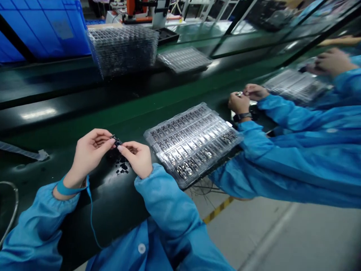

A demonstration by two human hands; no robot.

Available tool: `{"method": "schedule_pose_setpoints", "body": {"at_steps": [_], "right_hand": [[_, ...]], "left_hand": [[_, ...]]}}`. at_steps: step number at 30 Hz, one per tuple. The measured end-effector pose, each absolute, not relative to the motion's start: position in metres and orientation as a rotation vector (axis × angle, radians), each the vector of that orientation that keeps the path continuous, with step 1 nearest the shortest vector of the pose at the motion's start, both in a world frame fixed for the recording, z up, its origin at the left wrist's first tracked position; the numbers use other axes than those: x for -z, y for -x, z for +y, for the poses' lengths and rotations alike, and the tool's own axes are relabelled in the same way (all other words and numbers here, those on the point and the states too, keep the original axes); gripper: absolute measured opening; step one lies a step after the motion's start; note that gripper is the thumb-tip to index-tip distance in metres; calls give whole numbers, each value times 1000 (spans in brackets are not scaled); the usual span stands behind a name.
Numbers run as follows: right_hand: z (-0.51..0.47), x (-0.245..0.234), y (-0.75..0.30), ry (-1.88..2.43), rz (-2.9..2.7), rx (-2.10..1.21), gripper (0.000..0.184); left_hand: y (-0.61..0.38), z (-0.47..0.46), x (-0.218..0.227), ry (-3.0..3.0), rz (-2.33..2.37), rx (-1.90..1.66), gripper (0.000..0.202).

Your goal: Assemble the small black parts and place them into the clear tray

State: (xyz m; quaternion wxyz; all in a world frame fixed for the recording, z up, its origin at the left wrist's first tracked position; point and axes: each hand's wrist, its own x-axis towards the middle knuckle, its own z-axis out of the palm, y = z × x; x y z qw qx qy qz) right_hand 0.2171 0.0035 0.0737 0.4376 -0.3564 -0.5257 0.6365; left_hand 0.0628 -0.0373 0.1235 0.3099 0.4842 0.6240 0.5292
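Observation:
Between my two hands is a small black electronic part (116, 141), pinched at its ends. My left hand (91, 150), with a blue wrist strap (69, 187), grips its left end between thumb and fingers. At the other end, my right hand (138, 156) presses it with thumb and forefinger. Several small black square pieces (122, 167) lie loose on the dark green bench just below my fingers. Right of my hands sits a clear plastic tray (194, 145) with rows of small metallic and black parts in its pockets. The part's fine detail is too small to make out.
A co-worker's hands (245, 98) handle a small item to the right, with another person beyond. Stacked clear trays (124, 49), a smaller tray pile (184, 59) and a blue bin (42, 30) stand at the back. A strap cord (91, 210) hangs from my left wrist.

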Motion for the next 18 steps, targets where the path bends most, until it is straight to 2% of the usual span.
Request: {"method": "schedule_pose_setpoints", "body": {"at_steps": [5,10,15,18], "right_hand": [[-5,-99,-230,874,-1455,-1438,18],[-20,-138,-298,1123,-1525,-1116,17],[-16,-152,-414,1629,-1434,-629,33],[4,-132,-462,1867,-1623,-717,44]], "left_hand": [[-68,-47,-132,-1345,1645,-1376,27],[-64,-47,-133,-1427,1522,-1272,38],[-38,-23,-105,-1496,1707,-1143,28],[-20,-6,-75,-1464,1850,-1093,27]]}}
